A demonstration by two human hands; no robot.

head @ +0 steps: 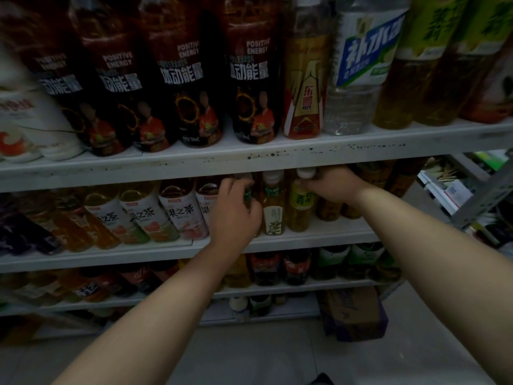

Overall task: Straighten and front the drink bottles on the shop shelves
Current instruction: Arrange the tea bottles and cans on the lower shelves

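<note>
Item: yellow-label tea bottle (301, 207), middle shelf (319, 238), upright, long axis vertical, hanging at 7 o'clock from the right hand (330, 184), which pinches its neck under the white cap. Adjacent at 9 o'clock: olive-label bottle (273, 215), upright, untouched. Further at 9 o'clock: green-label bottle (248, 194), mostly hidden, left hand (236, 209) curled round its shoulder. Judgement: each hand already on its own bottle; turning about the vertical axis should bring labels to 6 o'clock.
</note>
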